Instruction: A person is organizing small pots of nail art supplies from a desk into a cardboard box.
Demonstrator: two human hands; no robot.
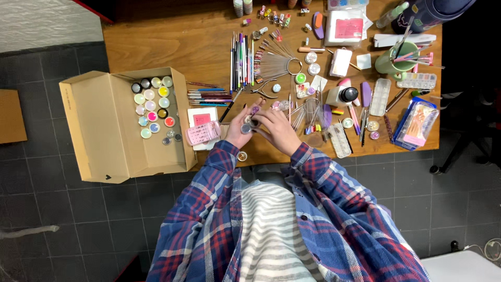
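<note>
Both my hands meet over the front edge of a wooden table (172,47). My left hand (237,129) and my right hand (276,129) hold a small round jar (247,125) between their fingertips. Whether its lid is on or off is too small to tell. Another small round jar (242,155) lies on the table just under my left wrist. A pink case (202,132) sits on a white card left of my left hand.
An open cardboard box (99,130) at the table's left holds several small colourful pots (151,107). Brushes and pens (241,55), a fan of nail sample sticks (276,62), a green cup of tools (395,58) and clear organiser boxes (416,122) crowd the tabletop.
</note>
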